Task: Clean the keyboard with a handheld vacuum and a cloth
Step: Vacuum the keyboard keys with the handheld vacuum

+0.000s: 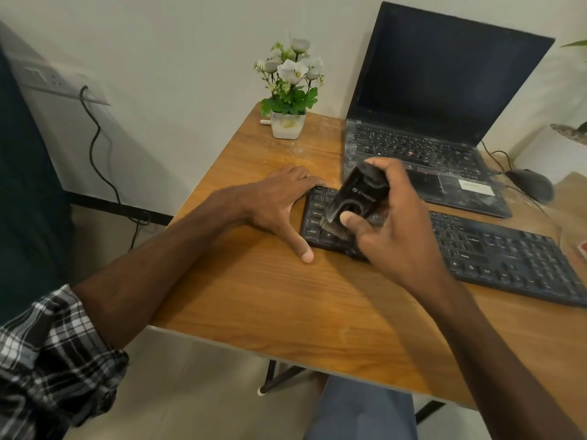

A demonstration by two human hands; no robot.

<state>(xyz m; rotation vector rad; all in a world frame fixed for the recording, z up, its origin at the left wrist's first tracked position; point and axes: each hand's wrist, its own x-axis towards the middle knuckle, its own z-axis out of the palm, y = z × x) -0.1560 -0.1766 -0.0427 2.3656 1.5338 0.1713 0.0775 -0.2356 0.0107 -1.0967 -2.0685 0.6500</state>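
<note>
Grip on the handheld vacuum [355, 195] looks firm: our right hand [394, 230] curls round its black body, thumb pressed on the front, tilting it so the brush nozzle [333, 230] meets the keys at the left end of the keyboard [508, 258]. Our left hand [279, 201] lies spread against that same end, fingers over the keyboard's far corner and thumb on the surface [270, 300] beside its near corner, holding nothing. We judge the vacuuming step is under way, with most keys lying right of the nozzle. Next we should draw the brush rightward, row by row, in light contact. We see no cloth. A dusty laptop [413, 147] stands behind the keyboard.
</note>
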